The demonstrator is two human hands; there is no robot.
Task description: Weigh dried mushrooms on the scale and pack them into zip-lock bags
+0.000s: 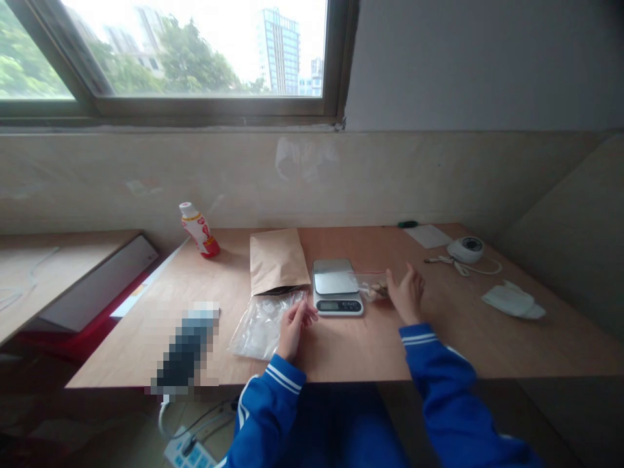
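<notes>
A small digital scale (337, 286) with a steel pan stands in the middle of the wooden table (370, 351). My left hand (294, 325) hovers just left of it, fingers loosely curled, at the edge of a stack of clear plastic bags (258, 328); it holds nothing I can make out. My right hand (407, 292) is to the right of the scale, fingers spread, next to a small clear bag (371, 286) with brownish contents that lies against the scale. A brown paper pouch (277, 260) lies behind the plastic bags.
A red and white bottle (199, 230) leans at the back left. A white round device (465, 249) with a cable, a white sheet (428, 235) and a crumpled white cloth (511, 301) lie at the right. A blurred-out object (188, 344) rests near the front left edge.
</notes>
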